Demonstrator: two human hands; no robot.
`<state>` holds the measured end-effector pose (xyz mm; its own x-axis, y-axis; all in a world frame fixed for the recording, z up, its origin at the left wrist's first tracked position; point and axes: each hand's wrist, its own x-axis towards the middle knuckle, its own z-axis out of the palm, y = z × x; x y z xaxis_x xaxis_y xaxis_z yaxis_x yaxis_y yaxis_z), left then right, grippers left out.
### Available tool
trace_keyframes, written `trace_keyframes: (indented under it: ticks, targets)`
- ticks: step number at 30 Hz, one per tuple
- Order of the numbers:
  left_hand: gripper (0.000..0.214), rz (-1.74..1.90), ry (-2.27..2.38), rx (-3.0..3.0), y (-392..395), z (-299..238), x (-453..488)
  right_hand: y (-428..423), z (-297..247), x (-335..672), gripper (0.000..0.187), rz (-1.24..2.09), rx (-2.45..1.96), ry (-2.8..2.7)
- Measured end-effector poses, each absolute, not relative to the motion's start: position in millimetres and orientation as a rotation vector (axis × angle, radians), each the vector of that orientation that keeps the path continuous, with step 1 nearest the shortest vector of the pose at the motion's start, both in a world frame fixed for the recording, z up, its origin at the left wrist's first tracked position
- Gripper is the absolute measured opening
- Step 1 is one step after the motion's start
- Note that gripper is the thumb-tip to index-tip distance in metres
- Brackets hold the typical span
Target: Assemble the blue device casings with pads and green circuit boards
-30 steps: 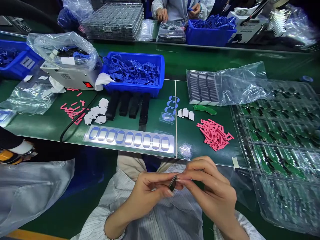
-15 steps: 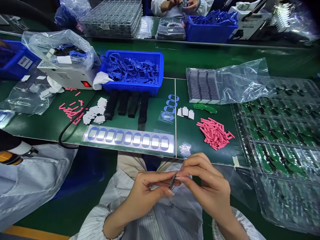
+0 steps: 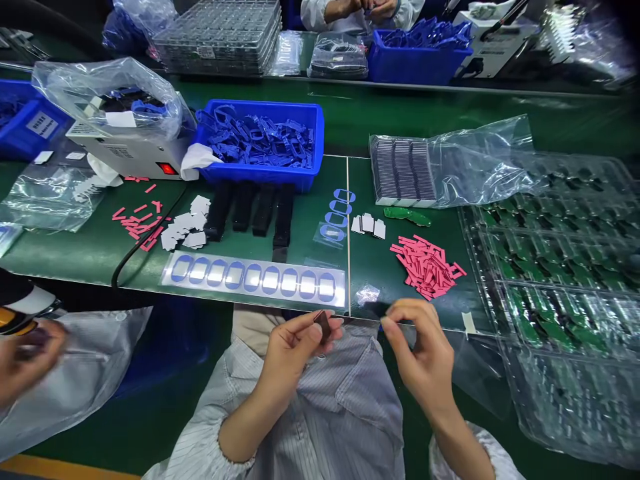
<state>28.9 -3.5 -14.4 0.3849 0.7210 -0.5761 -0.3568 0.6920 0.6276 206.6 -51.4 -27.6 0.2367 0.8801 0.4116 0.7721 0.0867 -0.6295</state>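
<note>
My left hand (image 3: 295, 350) pinches a small dark, flat square piece (image 3: 323, 325) between thumb and fingers, above my lap at the table's front edge. Apart from it, to the right, my right hand (image 3: 423, 353) has its thumb and index finger pressed together. A tiny bluish spot shows at those fingertips, too small to name. Just beyond the hands, a crumpled clear film scrap (image 3: 367, 295) lies on the table near a pile of pink strips (image 3: 427, 267). A clear sheet with blue oval stickers (image 3: 255, 279) lies along the front edge to the left.
A blue bin (image 3: 260, 170) of blue plastic parts stands behind black straps (image 3: 243, 207). White squares (image 3: 369, 225), a green circuit board (image 3: 407, 216) and bagged stacked plates (image 3: 404, 172) lie right of centre. Clear trays (image 3: 555, 287) of green boards fill the right side. A co-worker's hand (image 3: 33, 360) is at left.
My hands have moved apart; the right went right, away from the dark piece, which stays in my left hand. A co-worker's hand has come into view at left.
</note>
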Motion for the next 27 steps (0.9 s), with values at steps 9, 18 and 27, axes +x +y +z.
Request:
trace_keyframes:
  ticks: [9, 18, 27]
  targets:
    - [0.025, 0.814, 0.891, 0.615, -6.1, -8.5, 28.9, -49.6, -55.8, 209.5, 0.020, -0.179, -1.754, -1.805]
    - [0.062, 0.850, 0.905, 1.090, -1.0, -2.6, 18.7, -49.2, -36.5, 204.4, 0.034, 0.242, -1.469, -1.719]
    - [0.113, 0.396, 0.629, 0.685, 11.8, -2.7, 14.4, -20.5, -3.1, 201.5, 0.027, 0.963, -0.860, -1.713]
